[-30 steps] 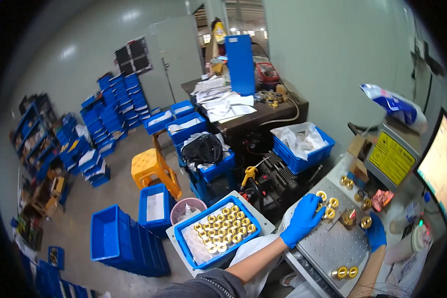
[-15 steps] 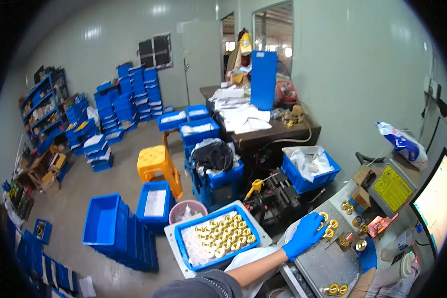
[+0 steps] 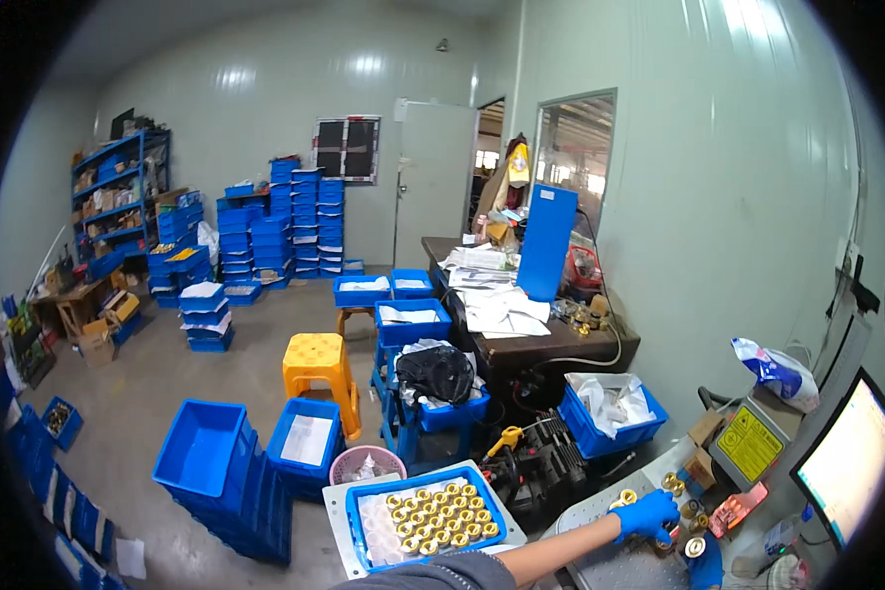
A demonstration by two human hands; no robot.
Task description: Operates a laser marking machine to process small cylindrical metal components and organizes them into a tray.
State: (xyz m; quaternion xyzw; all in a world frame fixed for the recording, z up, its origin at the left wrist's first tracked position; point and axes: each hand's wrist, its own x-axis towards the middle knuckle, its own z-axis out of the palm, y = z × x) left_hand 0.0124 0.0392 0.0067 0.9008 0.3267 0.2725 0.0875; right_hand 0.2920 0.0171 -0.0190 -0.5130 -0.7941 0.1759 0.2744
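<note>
On the grey plate [image 3: 605, 570]: the blue-gloved left hand [image 3: 647, 517] is back-up amid loose brass pieces [image 3: 628, 498]; its fingertips are hidden, so whether it grips anything cannot be told.
Right hand [image 3: 704, 568]: partly cut from sight, but seemingly closed around 1 brass fitting [image 3: 696, 547], round end up, perhaps to keep that face visible.
Blue tray [image 3: 358, 531]: just left of the left forearm, within easy reach; more brass parts [image 3: 442, 516] stand upright there in close rows, probably so they neither roll nor knock. The pale liner [image 3: 379, 521] likely guards against scratches.
Grey box [image 3: 779, 418]: beyond both hands, its yellow label [image 3: 749, 442] facing the worker, a bag [image 3: 772, 374] on top.
Screen [image 3: 848, 457]: at the right, presumably angled for reading.
Crates [image 3: 256, 511]: stacked on the floor at left, likely to save space.
</note>
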